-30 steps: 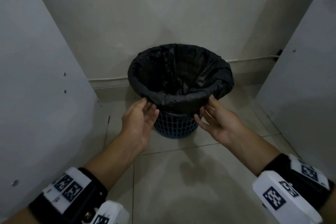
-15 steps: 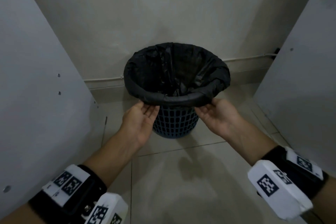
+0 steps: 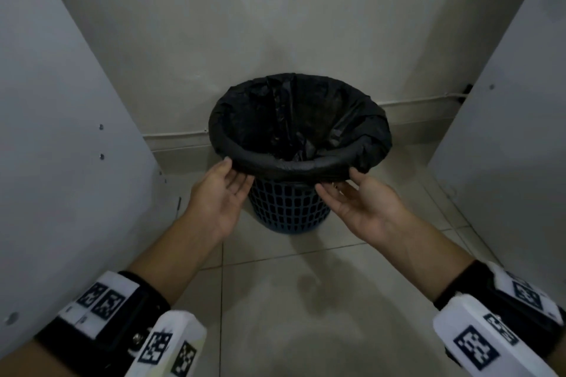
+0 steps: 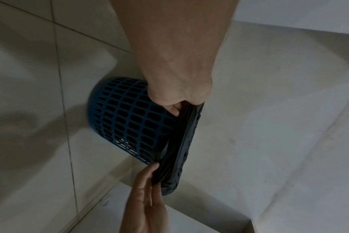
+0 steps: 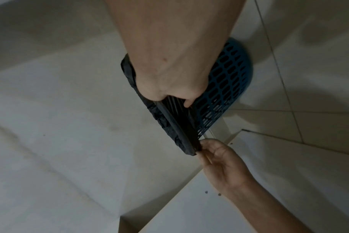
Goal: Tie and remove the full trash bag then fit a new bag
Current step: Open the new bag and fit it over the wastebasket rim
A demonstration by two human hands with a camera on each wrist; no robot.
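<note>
Black plastic is what you are working with: the trash bag (image 3: pixel 301 119) is sitting in the blue lattice bin (image 3: pixel 286 208) at centre frame in the head view, its mouth rolled over the rim into a thick cuff, bin standing on the tiled floor (image 3: pixel 321 300) against the back wall (image 3: pixel 275 24), grey panels running down the left and right edges of the frame. Your left hand (image 3: pixel 219 199) is coming up under the near-left part of the cuff, palm up, fingers mostly straight and tucked beneath the rolled edge, thumb resting on the outside of it. Your right hand (image 3: pixel 364 202) is mirroring that at the near-right, fingers reaching under the cuff, thumb on top of the roll. In both wrist views the fingers are hooking under the black fold while the thumbs are pressing against it, so you are lightly pinching the rolled edge on each side, not gripping a fistful; exact fingertip contact is hidden by the plastic. Judging by this, you are on the opening step, freeing the bag's edge from the rim before any tying; the bag is fully seated in the bin and nothing is gathered yet. How full it is cannot be told, the inside is too dark. Next move probably calls for peeling the cuff upward and inward off the rim on both sides together, working round to the far edge, then bunching the mouth for a knot. No new bag is showing anywhere in frame.
</note>
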